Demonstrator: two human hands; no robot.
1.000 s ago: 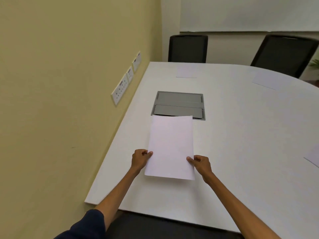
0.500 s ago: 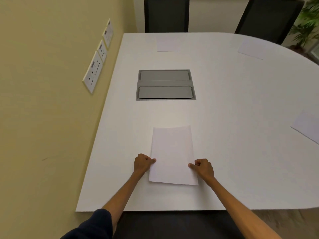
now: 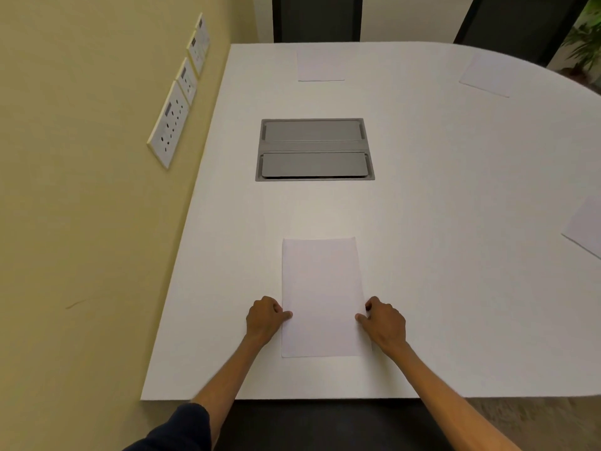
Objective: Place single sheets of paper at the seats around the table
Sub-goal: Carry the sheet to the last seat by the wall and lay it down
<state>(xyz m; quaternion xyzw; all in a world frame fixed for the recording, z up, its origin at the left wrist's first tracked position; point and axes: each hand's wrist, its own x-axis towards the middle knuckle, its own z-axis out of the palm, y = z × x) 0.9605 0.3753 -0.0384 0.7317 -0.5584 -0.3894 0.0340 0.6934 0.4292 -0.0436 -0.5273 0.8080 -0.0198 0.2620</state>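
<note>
A white sheet of paper point(image 3: 322, 288) lies flat on the white table point(image 3: 455, 190), lengthways in front of me near the front edge. My left hand point(image 3: 265, 319) is at its left edge, fingers curled, thumb tip on the paper. At the right edge my right hand point(image 3: 385, 322) holds it the same way, thumb on the sheet. Three more sheets lie at other seats: one at the far end point(image 3: 320, 65), one at the far right point(image 3: 487, 76), one at the right edge point(image 3: 585, 226).
A grey cable box lid point(image 3: 314, 149) is set into the table beyond the sheet. The yellow wall with socket plates point(image 3: 169, 125) runs along the left. Two dark chairs point(image 3: 317, 17) point(image 3: 514, 17) stand at the far side, a plant point(image 3: 585, 37) at the far right.
The sheet has come down from a raised tilt to lie flat on the table, closer to the front edge. My view has tipped downward. Both hands stayed at its side edges.
</note>
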